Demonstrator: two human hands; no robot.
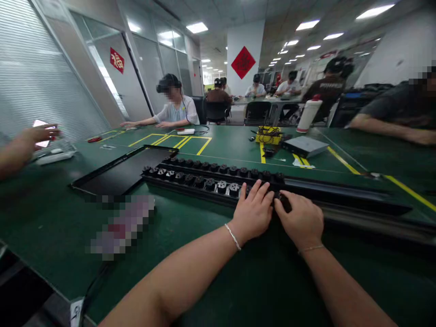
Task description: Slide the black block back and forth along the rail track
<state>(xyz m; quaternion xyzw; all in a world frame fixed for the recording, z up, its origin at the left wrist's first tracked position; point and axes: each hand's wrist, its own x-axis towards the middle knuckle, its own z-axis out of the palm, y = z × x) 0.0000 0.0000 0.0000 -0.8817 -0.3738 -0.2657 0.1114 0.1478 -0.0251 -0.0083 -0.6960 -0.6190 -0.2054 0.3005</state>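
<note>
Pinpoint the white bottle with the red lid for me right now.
In the head view, the white bottle stands right of centre on the green table, just beyond the flat grey box.

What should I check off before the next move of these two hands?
1. Left hand steady on the front black rail: ok, fingers spread over its right part.
2. Dark piece at the right hand in plain view: not ok, fingers partly cover it.
3. Dark piece fully seated: cannot tell.
4. Black tray out of the hands' way: ok, it lies off to the left.
5. White bottle away from both hands: ok, it stands farther back.
</note>
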